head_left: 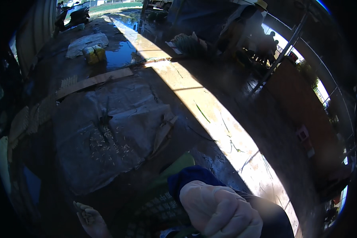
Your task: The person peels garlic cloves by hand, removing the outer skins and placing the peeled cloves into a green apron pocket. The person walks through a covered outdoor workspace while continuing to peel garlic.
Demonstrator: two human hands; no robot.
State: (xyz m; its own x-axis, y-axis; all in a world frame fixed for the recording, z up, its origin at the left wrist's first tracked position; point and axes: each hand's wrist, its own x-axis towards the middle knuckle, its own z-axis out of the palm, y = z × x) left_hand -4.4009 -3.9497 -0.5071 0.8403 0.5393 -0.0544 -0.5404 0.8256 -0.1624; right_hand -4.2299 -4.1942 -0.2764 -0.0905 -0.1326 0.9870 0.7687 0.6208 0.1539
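My right hand [220,208], coming from a dark blue sleeve, is large at the lower middle with its fingers curled closed. Whatever it may hold is hidden. At the lower left, my left hand [92,220] has its fingers bent in over the palm; small pale shapes show there, too dim to name. Ahead of the hands a dark, creased sheet [75,146] lies on the ground, with many small pale slivers [107,144] scattered on it. Between my hands is a dark green surface [178,164] with light marks, its kind unclear.
A long board [95,82] lies along the sheet's far edge. Past it sit a yellow container [94,54] and a whitish sheet [87,43]. A bundle of green stalks [190,43] lies far off, near people in shadow [250,35]. A scooter [73,16] stands far left.
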